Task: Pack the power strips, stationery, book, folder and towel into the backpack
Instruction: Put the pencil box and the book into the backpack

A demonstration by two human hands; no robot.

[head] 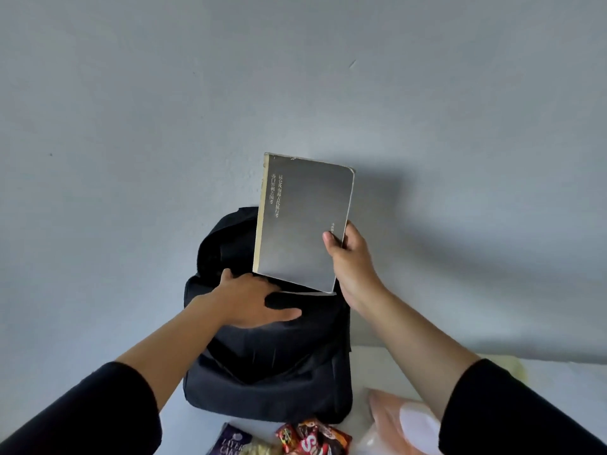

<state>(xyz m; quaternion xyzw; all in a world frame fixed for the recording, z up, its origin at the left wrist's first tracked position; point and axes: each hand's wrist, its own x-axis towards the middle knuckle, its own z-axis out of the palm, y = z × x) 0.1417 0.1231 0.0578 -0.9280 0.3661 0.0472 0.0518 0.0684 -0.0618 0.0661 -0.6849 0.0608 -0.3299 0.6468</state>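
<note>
While hanging upright just above the open mouth of the backpack (269, 372), shows as a thin grey book (302, 221), lower corner almost touching the rim. Judged light and fairly stiff, with a matt cover unlikely to slip; worn at the corners, so not to be forced. Pinched at the lower right edge by the right hand (351, 264), thumb on the cover, fingers behind. Best held by that long edge and fed in bottom edge first. Found the left hand (249, 300) laid flat on the front panel at the rim, thumb spread wide, pressing the cloth. Stands on a white table (377, 366) against a grey wall (131, 126). Noted along the near edge: snack packets (312, 438) and a pink plastic bag (391, 418).
</note>
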